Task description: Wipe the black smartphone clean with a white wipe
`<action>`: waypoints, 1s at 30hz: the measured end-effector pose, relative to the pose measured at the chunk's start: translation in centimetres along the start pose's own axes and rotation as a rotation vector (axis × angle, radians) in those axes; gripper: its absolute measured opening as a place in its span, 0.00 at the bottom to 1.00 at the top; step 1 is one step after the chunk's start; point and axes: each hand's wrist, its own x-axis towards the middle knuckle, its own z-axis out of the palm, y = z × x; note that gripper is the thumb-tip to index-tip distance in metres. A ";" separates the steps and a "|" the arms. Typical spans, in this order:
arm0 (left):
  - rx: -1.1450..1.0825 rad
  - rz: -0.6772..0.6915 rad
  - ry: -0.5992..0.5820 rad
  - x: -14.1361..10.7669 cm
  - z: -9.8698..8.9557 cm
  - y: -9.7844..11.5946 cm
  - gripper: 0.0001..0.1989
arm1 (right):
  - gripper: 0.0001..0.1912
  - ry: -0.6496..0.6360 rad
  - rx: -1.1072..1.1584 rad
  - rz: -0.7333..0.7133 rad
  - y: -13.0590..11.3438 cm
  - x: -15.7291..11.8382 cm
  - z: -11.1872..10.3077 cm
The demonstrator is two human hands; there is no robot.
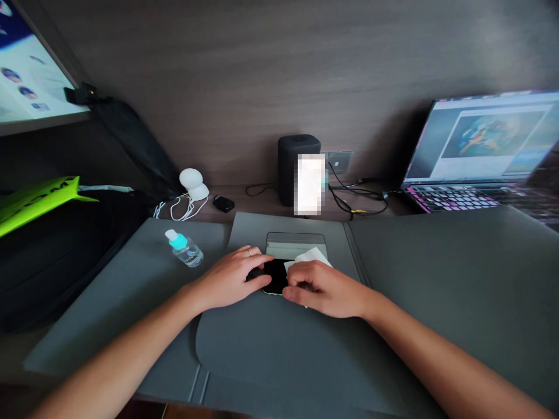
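A smartphone (275, 273) with a dark screen lies flat on the grey desk mat (283, 349). Thumb and forefinger of my left hand (233, 278) grip its left side, at the near and far edges. My right hand (329, 288) is curled closed around a white tissue (315, 255) over the phone's right part, which it hides. Just beyond the phone lies a flat, clear-fronted rectangular piece (297, 245). Left of my left hand, a small clear bottle (187, 251) with a turquoise collar lies tilted or stands on the mat; I cannot tell which.
A black speaker (288, 169) stands at the back, partly behind a pixelated patch. Cables (362, 195) run beside it. An open laptop (454, 201) is at the right. A white camera-like device (192, 183) and a small black object (223, 203) sit back left, near a dark bag (65, 256).
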 end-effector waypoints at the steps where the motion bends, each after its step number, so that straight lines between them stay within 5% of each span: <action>1: -0.002 0.000 0.000 0.0 0.0 0.0 0.18 | 0.19 -0.005 0.011 -0.002 0.0 0.0 0.0; 8: -0.009 -0.002 -0.008 0.0 0.0 0.0 0.18 | 0.14 -0.007 0.011 -0.046 -0.5 -0.2 0.0; 15: 0.001 0.028 -0.018 -0.1 -0.1 -0.1 0.18 | 0.09 0.225 -0.158 -0.158 -0.5 -0.3 -0.8; 22: 0.019 0.049 -0.042 -0.1 -0.4 -0.1 0.17 | 0.11 0.041 -0.270 -0.106 0.1 -0.1 -0.6; 30: 0.029 0.056 -0.047 -0.1 -0.3 -0.4 0.17 | 0.12 0.024 -0.269 -0.103 0.3 -0.1 -0.7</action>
